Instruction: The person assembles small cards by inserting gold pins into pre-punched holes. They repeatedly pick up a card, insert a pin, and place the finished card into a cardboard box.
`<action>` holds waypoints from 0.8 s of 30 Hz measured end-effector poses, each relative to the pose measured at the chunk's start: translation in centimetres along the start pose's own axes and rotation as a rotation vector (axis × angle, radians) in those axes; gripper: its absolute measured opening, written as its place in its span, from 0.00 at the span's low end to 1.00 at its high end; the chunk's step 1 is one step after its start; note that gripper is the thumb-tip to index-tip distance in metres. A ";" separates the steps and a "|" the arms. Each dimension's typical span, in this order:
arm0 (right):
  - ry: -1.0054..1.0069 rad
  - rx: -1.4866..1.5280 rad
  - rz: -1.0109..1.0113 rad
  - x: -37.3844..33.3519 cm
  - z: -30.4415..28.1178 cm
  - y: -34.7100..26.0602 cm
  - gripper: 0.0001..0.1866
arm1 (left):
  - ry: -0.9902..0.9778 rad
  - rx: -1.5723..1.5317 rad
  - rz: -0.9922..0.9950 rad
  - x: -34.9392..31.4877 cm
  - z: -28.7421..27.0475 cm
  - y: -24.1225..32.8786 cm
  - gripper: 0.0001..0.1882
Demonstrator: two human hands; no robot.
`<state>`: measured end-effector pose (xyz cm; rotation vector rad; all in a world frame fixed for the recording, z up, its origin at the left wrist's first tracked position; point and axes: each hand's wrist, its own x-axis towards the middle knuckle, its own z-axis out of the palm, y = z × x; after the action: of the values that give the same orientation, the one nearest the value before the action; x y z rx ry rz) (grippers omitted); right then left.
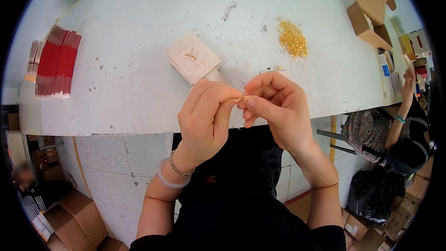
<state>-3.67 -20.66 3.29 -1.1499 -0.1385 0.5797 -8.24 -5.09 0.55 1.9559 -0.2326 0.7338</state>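
Observation:
Over the near edge of the table [139,88], my two hands meet fingertip to fingertip. A tiny, thin gold-coloured piece [241,96] is pinched between them; its exact kind is too small to make out. My left hand [204,114] is closed, thumb against forefinger on one end. My right hand [278,104] grips the other end with thumb and forefinger, its other fingers curled. Just beyond my left hand lies a stack of cream printed cards [193,58]. Past my right hand is a heap of small gold-coloured metal pieces [292,38], with a few small pieces [278,68] nearer my fingers.
Red packets in clear wrapping [58,62] lie in a row at the table's left. An open cardboard box [371,23] stands at the far right. A person [404,144] sits at right, another [30,190] is at lower left near cartons [76,218].

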 end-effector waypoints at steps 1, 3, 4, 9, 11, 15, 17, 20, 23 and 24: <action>-0.017 0.041 0.051 0.0 -0.2 0.0 0.04 | -0.001 0.009 0.013 0.0 0.0 -0.1 0.02; -0.026 0.087 0.087 0.0 -0.2 0.0 0.03 | -0.001 0.027 0.039 0.0 0.0 -0.2 0.03; -0.032 0.110 0.106 0.0 -0.2 0.0 0.03 | -0.001 0.038 0.070 0.0 0.0 -0.3 0.04; -0.084 0.205 0.193 0.3 -0.9 -0.3 0.04 | 0.002 0.086 0.186 0.2 0.1 -0.4 0.09; -0.071 0.194 0.205 0.4 -0.9 -0.5 0.03 | 0.000 0.097 0.198 0.4 0.1 -0.3 0.09; -0.040 0.133 0.205 0.5 -0.4 -0.9 0.03 | 0.009 0.101 0.200 0.4 0.1 -0.3 0.09; -0.027 0.114 0.205 0.6 -0.4 -0.9 0.03 | 0.014 0.106 0.203 0.3 0.3 -0.4 0.09; -0.010 0.094 0.194 0.7 -0.5 -0.7 0.04 | 0.016 0.103 0.204 0.1 0.4 -0.5 0.10; 0.021 0.098 0.154 0.7 -0.2 -0.4 0.05 | 0.047 0.139 0.246 0.1 0.5 -0.9 0.11; 0.037 0.109 0.144 0.7 0.0 -0.3 0.05 | 0.063 0.159 0.267 0.1 0.5 -0.9 0.12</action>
<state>-3.00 -20.42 3.41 -1.0695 0.0078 0.6844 -7.55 -5.07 -0.24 2.0707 -0.4138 1.0128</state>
